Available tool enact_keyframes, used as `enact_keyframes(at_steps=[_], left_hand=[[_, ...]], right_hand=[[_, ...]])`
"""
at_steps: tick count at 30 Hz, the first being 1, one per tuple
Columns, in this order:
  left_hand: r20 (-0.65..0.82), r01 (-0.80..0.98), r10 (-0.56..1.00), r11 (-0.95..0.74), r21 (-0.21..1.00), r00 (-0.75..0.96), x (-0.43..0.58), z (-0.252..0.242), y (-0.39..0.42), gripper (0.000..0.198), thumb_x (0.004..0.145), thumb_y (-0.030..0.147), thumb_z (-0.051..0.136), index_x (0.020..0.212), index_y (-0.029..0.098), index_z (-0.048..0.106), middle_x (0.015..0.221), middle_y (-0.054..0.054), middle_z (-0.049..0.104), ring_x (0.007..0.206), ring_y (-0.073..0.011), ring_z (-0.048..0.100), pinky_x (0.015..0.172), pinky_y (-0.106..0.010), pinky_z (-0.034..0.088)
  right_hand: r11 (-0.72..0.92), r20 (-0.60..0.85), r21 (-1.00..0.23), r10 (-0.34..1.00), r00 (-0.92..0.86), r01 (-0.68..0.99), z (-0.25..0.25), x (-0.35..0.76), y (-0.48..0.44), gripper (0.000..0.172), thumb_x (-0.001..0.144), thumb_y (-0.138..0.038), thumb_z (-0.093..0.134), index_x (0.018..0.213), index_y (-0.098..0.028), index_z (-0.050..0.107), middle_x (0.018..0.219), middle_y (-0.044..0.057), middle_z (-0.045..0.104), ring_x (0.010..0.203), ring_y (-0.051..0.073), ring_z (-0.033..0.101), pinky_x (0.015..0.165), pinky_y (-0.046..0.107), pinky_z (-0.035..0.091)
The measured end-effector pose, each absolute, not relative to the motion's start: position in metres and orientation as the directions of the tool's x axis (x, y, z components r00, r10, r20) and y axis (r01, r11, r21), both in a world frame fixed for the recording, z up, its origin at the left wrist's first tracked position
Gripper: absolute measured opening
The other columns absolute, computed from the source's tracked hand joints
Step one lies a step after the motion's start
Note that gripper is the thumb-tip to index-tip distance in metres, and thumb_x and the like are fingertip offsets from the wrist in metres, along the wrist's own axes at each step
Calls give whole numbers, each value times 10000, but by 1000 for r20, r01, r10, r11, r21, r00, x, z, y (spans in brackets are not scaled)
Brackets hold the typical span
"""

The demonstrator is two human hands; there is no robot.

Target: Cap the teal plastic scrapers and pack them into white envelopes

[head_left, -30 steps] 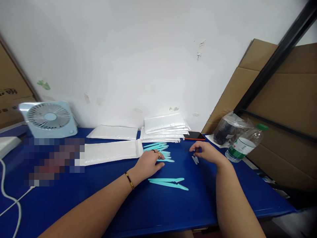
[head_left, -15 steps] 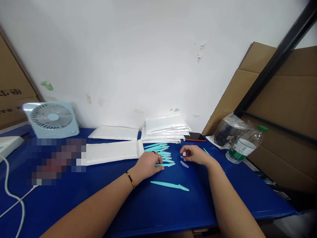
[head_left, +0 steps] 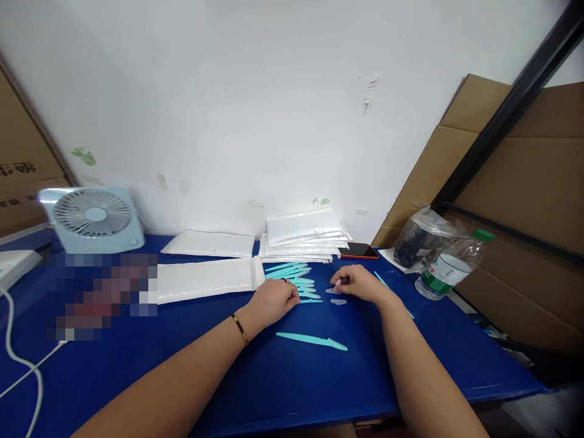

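My left hand (head_left: 274, 301) is closed, thumb and fingertips pressed on the end of a turquoise stick (head_left: 312, 301) lying on the blue table. Beside and beyond its fingers are several more turquoise sticks (head_left: 288, 271). My right hand (head_left: 360, 283) is curled with its fingertips together at a small translucent piece (head_left: 331, 290); what it pinches is too small to make out. Just below it lies another translucent piece (head_left: 338, 302). One turquoise razor-shaped stick (head_left: 312, 340) rests alone nearer the front, and another (head_left: 382, 278) is partly hidden behind my right wrist.
White padded envelopes (head_left: 303, 228) are stacked against the wall, with another long envelope (head_left: 205, 281) left of my left hand. A phone (head_left: 360, 250), a wrapped dark item (head_left: 410, 246) and a bottle (head_left: 449, 271) stand right. A fan (head_left: 93, 219) is at left.
My right hand has shifted slightly left and its fingers have closed further. The loose translucent piece has turned flatter. The stick at my left fingertips has tilted or turned, showing a thinner side.
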State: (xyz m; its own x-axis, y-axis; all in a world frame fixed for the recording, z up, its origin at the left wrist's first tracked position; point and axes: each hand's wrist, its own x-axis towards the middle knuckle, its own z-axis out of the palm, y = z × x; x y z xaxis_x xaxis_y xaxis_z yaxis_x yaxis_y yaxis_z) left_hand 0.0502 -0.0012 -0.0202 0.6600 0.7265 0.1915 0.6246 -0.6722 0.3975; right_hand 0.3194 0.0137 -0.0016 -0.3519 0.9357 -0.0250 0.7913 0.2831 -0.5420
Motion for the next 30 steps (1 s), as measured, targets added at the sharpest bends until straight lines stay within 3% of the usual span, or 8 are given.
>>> enact_keyframes(at_steps=[5, 11, 22, 26, 30], left_hand=[[182, 647, 740, -659, 383, 647, 51, -20, -2, 240, 835, 286, 471, 684, 190, 630, 814, -9, 681, 697, -145, 582, 648, -249, 387], [173, 658, 748, -652, 376, 641, 51, -20, -2, 241, 835, 297, 469, 697, 191, 636, 808, -16, 678, 706, -150, 585, 659, -256, 393], [182, 682, 744, -664, 306, 643, 50, -21, 0, 230, 847, 278, 454, 746, 193, 641, 801, -25, 666, 715, -153, 579, 667, -264, 386], [221, 757, 799, -601, 258, 559, 50, -15, -3, 187, 844, 236, 469, 824, 191, 650, 860, -48, 649, 854, -188, 572, 759, -296, 381], [204, 616, 715, -686, 386, 669, 52, -9, -14, 213, 801, 372, 558, 923, 218, 641, 938, -24, 638, 864, -171, 573, 752, -269, 399]], right_hand=[[310, -66, -515, 915, -398, 799, -2, 318, 13, 194, 643, -316, 678, 762, -172, 729, 727, 39, 690, 630, 143, 596, 562, 218, 419], [279, -181, -638, 852, -492, 718, 2, 311, 7, 245, 697, -353, 638, 805, -151, 723, 727, 43, 693, 663, 157, 626, 586, 218, 452], [457, -26, -585, 816, -578, 670, 4, 279, 3, 195, 765, -312, 587, 811, -176, 718, 797, 28, 684, 712, 149, 608, 631, 245, 467], [452, 15, -562, 843, -538, 692, 8, 290, 2, 211, 757, -334, 607, 861, -183, 712, 822, 36, 655, 700, 142, 588, 634, 253, 464], [372, -119, -580, 841, -528, 724, 13, 322, 2, 289, 627, -360, 724, 865, -197, 714, 871, 31, 599, 675, 126, 561, 601, 228, 446]])
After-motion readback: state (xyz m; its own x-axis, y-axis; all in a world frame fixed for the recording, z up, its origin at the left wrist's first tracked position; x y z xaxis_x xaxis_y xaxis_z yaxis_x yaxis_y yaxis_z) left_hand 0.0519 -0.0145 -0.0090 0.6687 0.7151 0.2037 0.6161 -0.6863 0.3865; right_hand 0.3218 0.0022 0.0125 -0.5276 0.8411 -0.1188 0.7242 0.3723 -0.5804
